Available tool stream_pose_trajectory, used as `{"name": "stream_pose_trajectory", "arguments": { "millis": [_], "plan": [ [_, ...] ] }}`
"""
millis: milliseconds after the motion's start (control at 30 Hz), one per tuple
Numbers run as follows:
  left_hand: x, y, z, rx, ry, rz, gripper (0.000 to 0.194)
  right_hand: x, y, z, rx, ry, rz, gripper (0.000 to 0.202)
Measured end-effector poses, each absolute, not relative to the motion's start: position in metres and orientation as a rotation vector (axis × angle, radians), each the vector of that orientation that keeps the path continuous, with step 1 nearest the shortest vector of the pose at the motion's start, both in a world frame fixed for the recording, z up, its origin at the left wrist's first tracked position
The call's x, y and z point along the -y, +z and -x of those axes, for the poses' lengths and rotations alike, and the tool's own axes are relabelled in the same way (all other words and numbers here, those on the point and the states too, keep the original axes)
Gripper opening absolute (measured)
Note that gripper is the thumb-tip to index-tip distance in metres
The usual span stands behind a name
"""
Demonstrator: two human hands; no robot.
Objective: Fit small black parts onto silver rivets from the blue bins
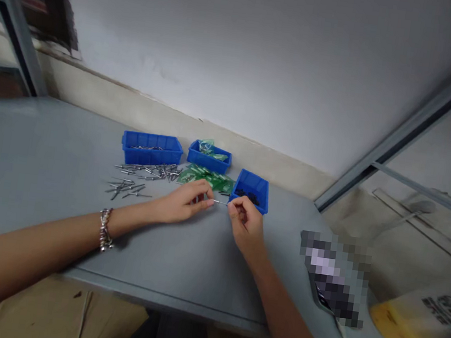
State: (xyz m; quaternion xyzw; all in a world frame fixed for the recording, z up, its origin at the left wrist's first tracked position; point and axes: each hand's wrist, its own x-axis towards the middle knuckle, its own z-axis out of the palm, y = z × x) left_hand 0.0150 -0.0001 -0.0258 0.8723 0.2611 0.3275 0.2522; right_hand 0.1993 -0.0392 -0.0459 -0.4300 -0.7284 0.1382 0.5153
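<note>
Blue bins (151, 149); green packets (207, 178); grey table (43, 167).

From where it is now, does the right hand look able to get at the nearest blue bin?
Probably yes: the right hand sits just in front of the open blue bin, with nothing between them.

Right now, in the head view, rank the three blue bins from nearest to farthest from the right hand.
From the right hand:
1. Right blue bin, just behind the fingers.
2. Middle blue bin, farther back and left.
3. Left blue bin, farthest left, by the wall.
</note>
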Motion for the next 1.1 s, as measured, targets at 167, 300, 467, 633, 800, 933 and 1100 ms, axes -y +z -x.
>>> {"name": "stream_pose_trajectory", "arguments": {
  "millis": [167, 300, 467, 633, 800, 933, 1100],
  "plan": [
    [-0.0004, -0.0234, -0.0148, -0.699, 0.960, -2.409, 0.025, 0.0376, -0.0490, -0.1991, 1.802, 0.350, 1.052, 0.016],
    [0.0004, -0.0213, -0.0146, -0.754, 1.035, -2.405, 0.022, 0.0371, -0.0518, -0.1993, 1.864, 0.416, 1.053, 0.014],
    [-0.0003, -0.0240, -0.0145, -0.788, 0.905, -2.448, 0.019, 0.0385, -0.0488, -0.2002, 1.814, 0.348, 1.041, 0.015],
    [0.0000, -0.0256, -0.0145, -0.762, 0.873, -2.454, 0.020, 0.0388, -0.0481, -0.2015, 1.825, 0.298, 1.051, 0.015],
    [-0.0012, -0.0223, -0.0128, -0.798, 0.977, -2.450, 0.021, 0.0364, -0.0515, -0.2019, 1.956, 0.294, 1.049, 0.012],
    [-0.0025, -0.0230, -0.0128, -0.815, 0.894, -2.495, 0.020, 0.0383, -0.0486, -0.2011, 1.920, 0.270, 1.045, 0.014],
    [-0.0012, -0.0257, -0.0148, -0.795, 0.799, -2.530, 0.020, 0.0404, -0.0455, -0.2014, 1.854, 0.235, 1.036, 0.014]
  ]
}}
